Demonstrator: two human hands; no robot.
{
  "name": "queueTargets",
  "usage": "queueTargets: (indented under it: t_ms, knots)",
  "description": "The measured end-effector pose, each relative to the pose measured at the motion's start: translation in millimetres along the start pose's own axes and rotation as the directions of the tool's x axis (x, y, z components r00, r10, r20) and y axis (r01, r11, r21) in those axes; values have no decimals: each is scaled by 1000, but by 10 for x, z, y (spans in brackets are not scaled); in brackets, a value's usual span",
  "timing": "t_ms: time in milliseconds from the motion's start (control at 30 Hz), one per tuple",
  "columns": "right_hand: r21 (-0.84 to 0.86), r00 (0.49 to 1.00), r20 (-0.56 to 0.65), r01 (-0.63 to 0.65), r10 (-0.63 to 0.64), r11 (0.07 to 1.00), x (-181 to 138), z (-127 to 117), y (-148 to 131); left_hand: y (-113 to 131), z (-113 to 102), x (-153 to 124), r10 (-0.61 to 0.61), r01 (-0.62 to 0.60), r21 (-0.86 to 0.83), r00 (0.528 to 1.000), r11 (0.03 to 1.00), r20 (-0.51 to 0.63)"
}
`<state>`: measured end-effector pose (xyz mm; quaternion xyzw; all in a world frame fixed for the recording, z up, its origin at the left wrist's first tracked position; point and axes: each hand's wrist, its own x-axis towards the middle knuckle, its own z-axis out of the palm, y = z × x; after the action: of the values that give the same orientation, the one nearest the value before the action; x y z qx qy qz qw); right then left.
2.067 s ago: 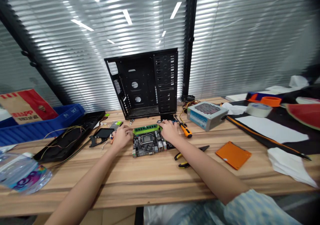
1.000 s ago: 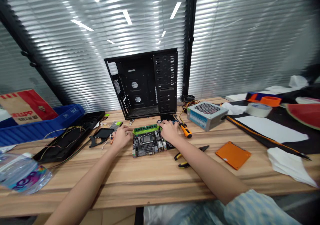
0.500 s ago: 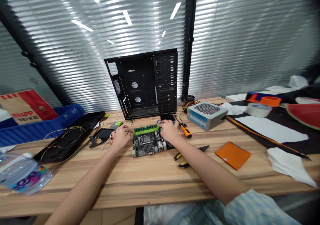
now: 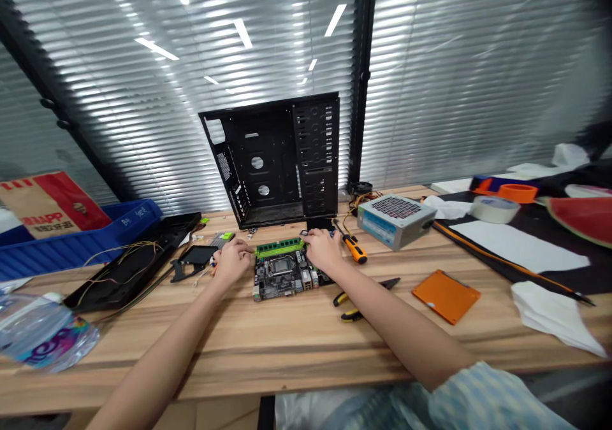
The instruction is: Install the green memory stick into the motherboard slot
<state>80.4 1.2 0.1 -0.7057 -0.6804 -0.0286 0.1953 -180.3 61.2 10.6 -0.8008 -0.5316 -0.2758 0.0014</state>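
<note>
A small dark motherboard (image 4: pixel 282 276) lies flat on the wooden table, its silver processor socket showing in the middle. Along its far edge a green RAM stick (image 4: pixel 280 246) sits at the bright green slots; how deep it is seated I cannot tell. My left hand (image 4: pixel 234 261) is curled at the stick's left end, with fingertips touching there. At the opposite end my right hand (image 4: pixel 324 249) is closed in the same way, covering the board's far right corner. The fingers of both hands are partly hidden.
Behind stands an open black computer case (image 4: pixel 272 162). To the right are an orange screwdriver (image 4: pixel 354 250), pliers (image 4: pixel 351 315), a power supply (image 4: pixel 396 220) and an orange plate (image 4: pixel 445 296). A black panel (image 4: pixel 129 264), blue bin (image 4: pixel 138 216) and plastic bottle (image 4: pixel 48 334) are left.
</note>
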Motion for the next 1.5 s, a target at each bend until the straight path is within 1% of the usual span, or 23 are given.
queueTargets:
  t_ms: [133,400,533,667,933,1033,1200,1333,1500]
  knots:
    - [-24,1000,-11,5,-5,1000,-13,-15,-9,6,-12,-2,-12,12,12,1000,1000,8]
    - [26,1000,0,1,-1,1000,-1,-8,-5,-30,35,7,-7,7,19,1000,1000,-5]
    - [13,1000,-5,6,-6,1000,-4,-4,1,-28,35,8,14,-14,-1,1000,1000,-9]
    - [-13,1000,-3,28,-28,1000,-10,-5,-2,1,13,0,34,-34,-21,999,999,13]
    - [-16,1000,-6,16,-17,1000,-7,-10,-4,52,-25,-17,-9,8,36,1000,999,21]
    - [-9,999,-9,37,-37,999,-5,-7,4,44,-19,-10,5,-6,28,1000,1000,31]
    - [-15,1000,2,30,-30,999,-11,-24,-6,30,-12,-12,32,-32,14,999,999,20]
    - [-35,999,29,15,-14,999,-21,-51,-19,43,-27,-20,3,-4,30,999,1000,33]
    - [-16,1000,8,-3,3,1000,-23,-57,-22,53,-44,-20,-11,11,35,1000,999,22]
